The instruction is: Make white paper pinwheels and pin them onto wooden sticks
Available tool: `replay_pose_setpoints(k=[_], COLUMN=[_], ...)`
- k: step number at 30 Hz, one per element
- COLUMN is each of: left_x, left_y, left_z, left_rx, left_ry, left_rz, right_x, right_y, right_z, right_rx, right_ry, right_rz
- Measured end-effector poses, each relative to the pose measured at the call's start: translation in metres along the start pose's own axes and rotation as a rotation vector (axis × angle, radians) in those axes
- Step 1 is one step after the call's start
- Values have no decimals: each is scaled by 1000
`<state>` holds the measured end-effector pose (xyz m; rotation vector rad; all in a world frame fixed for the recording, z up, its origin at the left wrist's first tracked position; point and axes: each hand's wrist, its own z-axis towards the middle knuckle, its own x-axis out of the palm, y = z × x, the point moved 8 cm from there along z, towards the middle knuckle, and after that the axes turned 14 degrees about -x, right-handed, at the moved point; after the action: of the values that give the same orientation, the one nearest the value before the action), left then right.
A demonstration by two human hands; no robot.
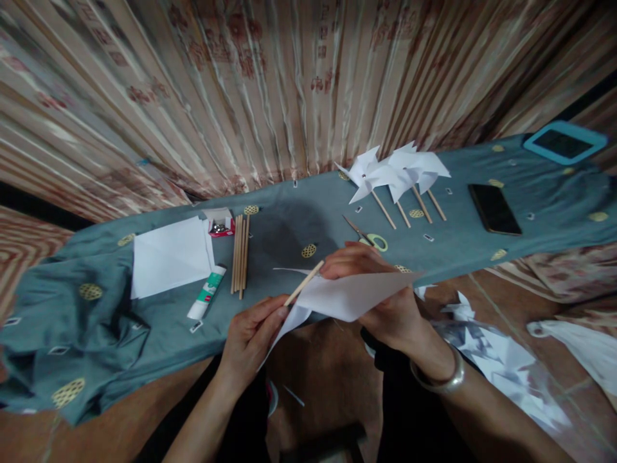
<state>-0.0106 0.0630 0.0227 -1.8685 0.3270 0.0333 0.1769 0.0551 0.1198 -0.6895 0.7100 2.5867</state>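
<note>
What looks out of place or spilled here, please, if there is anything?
A thin white strip lies loose on the floor between the legs, perhaps dropped. The tablecloth is also bunched at its left end, while the rest lies flatter. Nothing on it looks spilled or damaged.

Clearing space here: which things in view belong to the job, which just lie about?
Likely belong:
held folded white paper
held pale wooden stick
loose wooden sticks
white paper stack
red cardboard box
green-white tube
green-handled scissors
white paper pinwheels
bagged white paper shapes

Likely lying about:
black rectangular phone
blue-framed screen
</note>
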Motion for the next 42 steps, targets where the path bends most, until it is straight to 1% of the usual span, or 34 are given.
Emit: replay_pose_setpoints(k=[4,8,10,13,16,19,25,28,31,36,39,42], left_x=[1,0,1,0,-1,-1,-2,-3,-5,-6,-6,-7], left_y=[-9,-10,-9,-9,-10,-10,-14,-11,-6,-5,-7,-16], left_z=[-1,-1,-2,-3,-4,-4,-5,-4,-3,-5,-6,-7], left_rx=[37,43,39,51,66,67,133,121,78,115,145,182], left_ry=[-5,-4,-3,-5,-9,-5,-6,1,-9,-11,-23,-49], left_rz=[53,65,68,71,61,64,117,93,57,54,106,132], right_x=[3,7,8,7,6,3,4,5,5,6,7,8], right_y=[-3,-11,-13,-14,-12,-8,-7,-7,-8,-10,-12,-14], right_z=[-3,-11,-13,-12,-8,-4,-4,-6,-6,-7,-9,-11], right_rx=[27,100,115,120,119,98,77,77,90,132,149,157], right_ry=[24,12,-2,-15,6,-3,14,33,15,7,11,-10], right_rz=[24,59,72,94,87,78,89,102,112,146,163,194])
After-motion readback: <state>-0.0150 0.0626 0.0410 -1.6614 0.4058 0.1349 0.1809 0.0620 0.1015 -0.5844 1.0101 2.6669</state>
